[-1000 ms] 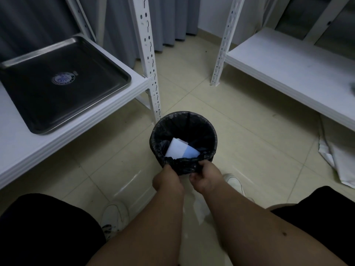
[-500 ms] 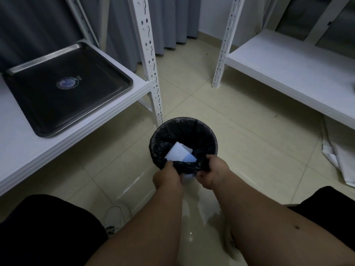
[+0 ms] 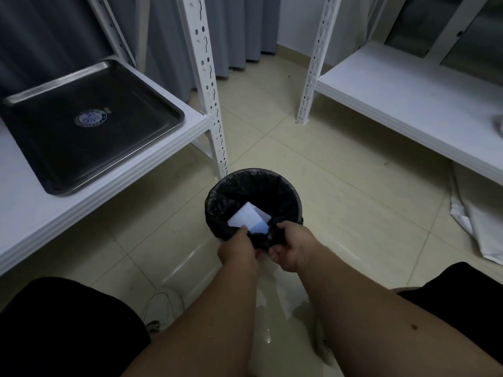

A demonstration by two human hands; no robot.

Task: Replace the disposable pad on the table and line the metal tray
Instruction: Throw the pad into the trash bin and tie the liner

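Two hands grip the near rim of a small black-lined bin [image 3: 254, 202] standing on the tiled floor [image 3: 340, 186]. The left hand [image 3: 236, 250] is clenched on the bunched black liner at the rim; the right hand [image 3: 292, 247] is clenched on the same liner just beside it, knuckles toward the camera. A folded white and pale blue pad [image 3: 249, 219] lies inside the bin, against the near wall, just beyond the left fingertips. The metal tray [image 3: 87, 123] sits flat and unlined on the white shelf [image 3: 32, 213] at left, well apart from the bin. A second white shelf [image 3: 408, 99] stands at right, with crumpled white sheeting [image 3: 487, 227] on the floor below it.
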